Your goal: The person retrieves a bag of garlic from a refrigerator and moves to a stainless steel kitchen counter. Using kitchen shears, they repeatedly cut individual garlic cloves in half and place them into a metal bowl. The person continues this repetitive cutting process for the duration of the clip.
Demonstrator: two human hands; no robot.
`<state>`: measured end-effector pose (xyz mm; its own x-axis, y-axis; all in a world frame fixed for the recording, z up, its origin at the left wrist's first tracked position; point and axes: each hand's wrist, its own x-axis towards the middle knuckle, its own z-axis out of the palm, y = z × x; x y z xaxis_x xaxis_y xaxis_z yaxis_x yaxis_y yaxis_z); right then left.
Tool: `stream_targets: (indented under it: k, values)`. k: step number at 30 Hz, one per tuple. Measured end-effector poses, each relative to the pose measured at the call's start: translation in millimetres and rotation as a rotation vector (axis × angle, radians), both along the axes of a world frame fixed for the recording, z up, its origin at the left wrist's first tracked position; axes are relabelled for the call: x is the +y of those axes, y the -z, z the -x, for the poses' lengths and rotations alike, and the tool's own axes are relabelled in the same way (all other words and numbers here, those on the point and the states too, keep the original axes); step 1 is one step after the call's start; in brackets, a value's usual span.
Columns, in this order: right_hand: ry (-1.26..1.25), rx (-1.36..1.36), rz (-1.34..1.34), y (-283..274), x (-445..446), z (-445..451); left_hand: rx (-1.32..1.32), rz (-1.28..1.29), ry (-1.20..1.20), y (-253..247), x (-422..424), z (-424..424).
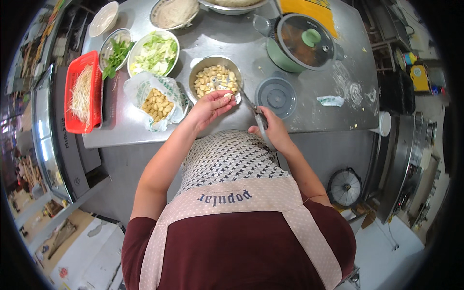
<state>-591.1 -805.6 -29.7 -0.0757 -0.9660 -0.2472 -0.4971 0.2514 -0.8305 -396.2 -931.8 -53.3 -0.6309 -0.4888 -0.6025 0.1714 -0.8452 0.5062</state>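
My left hand (214,108) pinches a pale garlic clove (228,96) between thumb and fingers, at the near rim of a round metal bowl. My right hand (272,127), just right of it, holds grey-handled scissors (261,125) whose blades point up and left towards the bowl. The metal bowl (192,84) has a small blade hub in its middle and holds many peeled garlic cloves (208,77), some in pieces. Left of the bowl lies an open plastic bag (139,85) with more peeled cloves (157,105).
A blue-grey round lid (276,96) lies right of the bowl, and a green lidded pot (286,59) stands behind it. Bowls of chopped cabbage (156,52), green herbs (116,52) and noodles (174,12), plus a red basket (69,112) of bean sprouts, stand at left and back.
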Motion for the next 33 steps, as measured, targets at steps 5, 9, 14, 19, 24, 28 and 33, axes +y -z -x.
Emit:
stream_targets:
  k: [5, 9, 14, 19, 24, 28, 33]
  values:
    - [0.027, 0.055, -0.098, 3, 22, 7, 0.003, -0.047, -0.013, 19, 14, 24]
    - [0.045, 0.034, -0.166, 10, 31, 12, -0.075, 0.019, 0.031, 30, 19, 35]
    - [0.049, -0.002, -0.264, 24, 41, 16, -0.194, 0.070, 0.112, 50, 23, 47]
    - [0.067, 0.045, -0.326, 25, 44, 21, -0.272, 0.075, 0.164, 58, 30, 59]
    - [0.081, -0.107, -0.403, 40, 49, 27, -0.315, 0.087, 0.234, 52, 31, 61]
    - [0.131, -0.119, -0.362, 51, 52, 29, -0.214, 0.025, 0.084, 30, 26, 43]
    - [0.179, -0.098, -0.254, 66, 52, 32, -0.072, -0.167, -0.440, 16, -2, -5]
